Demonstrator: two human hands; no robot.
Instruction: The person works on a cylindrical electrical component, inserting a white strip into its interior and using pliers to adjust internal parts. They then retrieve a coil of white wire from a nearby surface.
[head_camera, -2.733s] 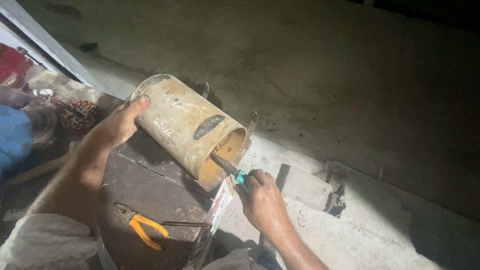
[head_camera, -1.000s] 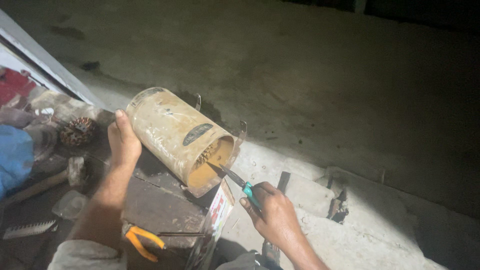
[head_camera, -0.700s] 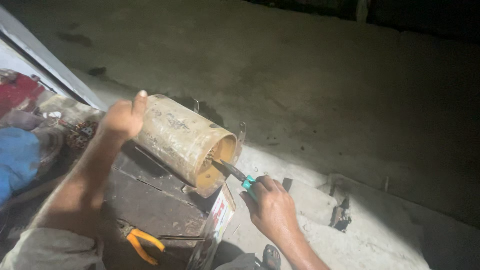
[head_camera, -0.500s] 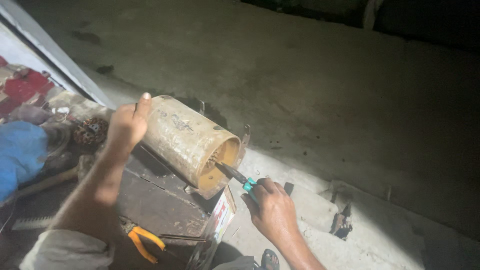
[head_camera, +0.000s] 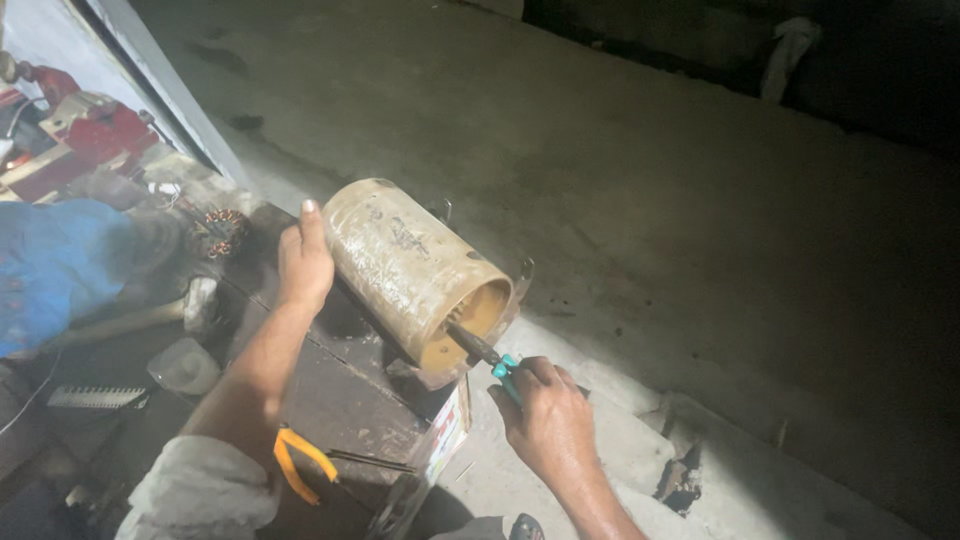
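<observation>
A dirty yellow metal cylinder (head_camera: 410, 262), like a motor housing, lies on its side on a dark wooden block (head_camera: 340, 390), its open end toward me. My left hand (head_camera: 303, 262) presses flat against its left flank. My right hand (head_camera: 545, 415) grips a teal-handled tool (head_camera: 490, 357) whose dark tip pokes into the open end. What the tip touches inside is hidden.
Orange-handled pliers (head_camera: 298, 460) lie on the block near my left sleeve. A copper-wound coil (head_camera: 218, 232), a blue cloth (head_camera: 55, 265), red parts (head_camera: 100, 125) and a small saw blade (head_camera: 95, 397) crowd the left. Concrete floor (head_camera: 620, 150) stretches behind, with a broken ledge (head_camera: 680, 470) at right.
My left hand slid from the cylinder's far rim down onto its side. The cylinder rolled a little. My right hand keeps the tool in the open end.
</observation>
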